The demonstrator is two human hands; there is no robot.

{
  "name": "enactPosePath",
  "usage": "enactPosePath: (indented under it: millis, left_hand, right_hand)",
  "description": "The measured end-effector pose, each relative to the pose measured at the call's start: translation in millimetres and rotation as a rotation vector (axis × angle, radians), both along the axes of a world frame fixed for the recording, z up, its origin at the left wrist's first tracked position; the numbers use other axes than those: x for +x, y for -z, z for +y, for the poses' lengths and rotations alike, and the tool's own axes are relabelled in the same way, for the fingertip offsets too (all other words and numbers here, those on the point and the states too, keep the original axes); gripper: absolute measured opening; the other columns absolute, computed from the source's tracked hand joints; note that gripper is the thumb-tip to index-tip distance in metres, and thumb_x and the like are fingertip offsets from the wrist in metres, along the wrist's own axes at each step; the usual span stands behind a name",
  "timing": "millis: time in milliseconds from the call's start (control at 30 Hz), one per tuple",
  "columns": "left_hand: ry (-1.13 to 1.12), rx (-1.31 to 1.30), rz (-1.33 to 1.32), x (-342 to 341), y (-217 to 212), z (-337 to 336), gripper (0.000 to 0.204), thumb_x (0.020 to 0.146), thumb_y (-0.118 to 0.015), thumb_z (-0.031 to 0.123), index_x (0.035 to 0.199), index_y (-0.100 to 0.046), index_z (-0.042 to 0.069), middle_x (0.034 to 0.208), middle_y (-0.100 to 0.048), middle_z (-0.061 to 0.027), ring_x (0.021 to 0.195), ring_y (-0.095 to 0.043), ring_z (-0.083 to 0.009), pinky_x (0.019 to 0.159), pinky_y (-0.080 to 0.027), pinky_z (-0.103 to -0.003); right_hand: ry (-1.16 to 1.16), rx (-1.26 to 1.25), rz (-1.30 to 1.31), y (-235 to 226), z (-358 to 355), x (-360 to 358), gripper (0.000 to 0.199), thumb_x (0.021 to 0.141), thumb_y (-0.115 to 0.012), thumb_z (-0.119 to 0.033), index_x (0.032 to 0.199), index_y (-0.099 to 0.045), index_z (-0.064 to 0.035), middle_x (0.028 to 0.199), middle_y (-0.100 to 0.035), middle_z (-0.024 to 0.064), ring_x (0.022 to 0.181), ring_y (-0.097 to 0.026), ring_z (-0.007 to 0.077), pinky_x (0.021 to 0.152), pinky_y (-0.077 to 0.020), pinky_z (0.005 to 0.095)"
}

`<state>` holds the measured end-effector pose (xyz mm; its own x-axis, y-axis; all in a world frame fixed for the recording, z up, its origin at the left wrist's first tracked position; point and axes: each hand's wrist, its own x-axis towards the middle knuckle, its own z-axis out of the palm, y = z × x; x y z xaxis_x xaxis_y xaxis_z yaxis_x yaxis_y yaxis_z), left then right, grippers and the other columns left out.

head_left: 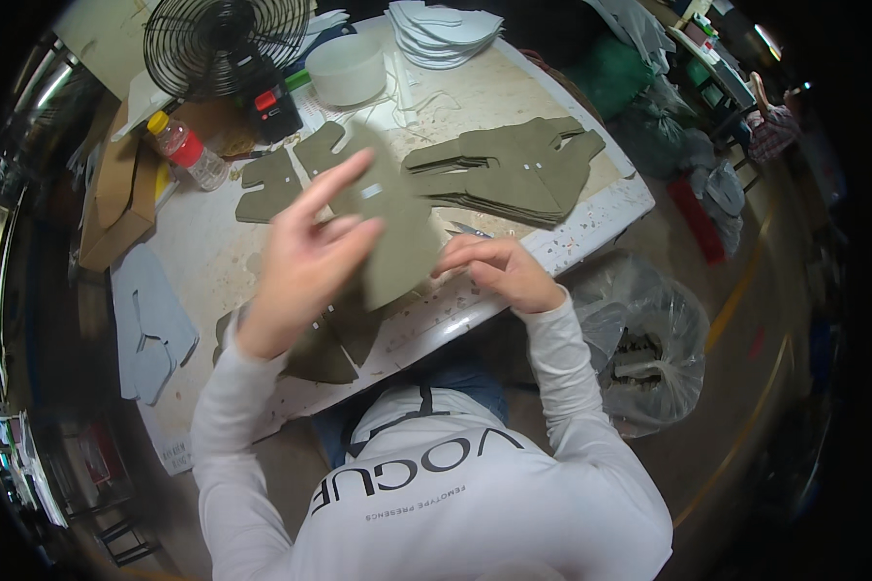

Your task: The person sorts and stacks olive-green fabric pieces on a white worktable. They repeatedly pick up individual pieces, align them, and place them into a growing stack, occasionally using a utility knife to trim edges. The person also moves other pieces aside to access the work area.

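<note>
A raised olive-green cut piece (402, 237), blurred, with a small white sticker on it, is between my hands above the table. My left hand (305, 252) is in front of its left side, index finger stretched out and thumb apart from it. At the piece's lower right edge, my right hand (502, 271) has its fingers bent and pinched on it. Just beyond the right hand lies a metal blade tip (469, 230), mostly hidden. A stack of olive pieces (523, 174) lies to the right, and more olive pieces (269, 187) lie at the left and beneath my left forearm.
Light grey-blue cut pieces (150, 339) lie at the table's left edge; a white stack (446, 34) stands at the back. A fan (225, 44), a tape roll (345, 73), a bottle (189, 152) and a cardboard box (121, 208) line the far left. A plastic bag (673, 358) hangs beside the table.
</note>
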<state>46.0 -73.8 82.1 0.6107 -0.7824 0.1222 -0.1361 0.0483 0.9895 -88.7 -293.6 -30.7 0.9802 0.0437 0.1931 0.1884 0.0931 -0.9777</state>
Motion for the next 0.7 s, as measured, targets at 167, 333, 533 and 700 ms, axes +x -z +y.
enactPosePath:
  millis: [167,333,533,700]
  left_hand:
    - [0.146,-0.198,0.032,-11,34,-124,0.068,0.087,-0.066,-0.004,0.149,-0.038,0.0,0.136,-0.052,-0.0107,0.092,-0.062,-0.0094,0.08,-0.054,-0.022]
    - [0.157,-0.097,0.046,-19,79,-199,0.072,0.086,-0.066,-0.006,0.15,-0.035,0.001,0.133,-0.053,-0.0143,0.092,-0.065,-0.0129,0.074,-0.06,-0.027]
    - [0.09,-0.061,0.031,-27,124,-251,0.076,0.083,-0.065,-0.007,0.15,-0.03,-0.003,0.125,-0.059,-0.0177,0.086,-0.069,-0.0151,0.07,-0.062,-0.029]
    - [0.024,0.056,0.06,-26,141,-259,0.076,0.083,-0.066,-0.006,0.15,-0.03,-0.005,0.113,-0.066,-0.0191,0.081,-0.072,-0.018,0.069,-0.06,-0.027]
  right_hand:
    - [-0.135,1.053,-0.288,-11,-37,9,0.1,0.088,-0.042,-0.077,0.151,-0.025,-0.0005,0.149,-0.041,0.0192,0.135,-0.045,0.0321,0.113,-0.037,0.0473]
    - [0.37,0.999,-0.12,-17,-128,6,0.082,0.095,-0.052,-0.057,0.15,-0.029,0.0001,0.148,-0.041,0.0213,0.134,-0.045,0.0336,0.112,-0.0361,0.0451]
    - [0.417,0.937,-0.095,-1,-195,21,0.078,0.095,-0.058,-0.041,0.152,-0.022,-0.0005,0.149,-0.04,0.0216,0.137,-0.04,0.0341,0.114,-0.0327,0.0445]
    - [0.568,0.85,-0.07,12,-225,28,0.074,0.094,-0.062,-0.032,0.152,-0.025,-0.004,0.151,-0.037,0.0221,0.14,-0.038,0.0331,0.113,-0.0325,0.0427]
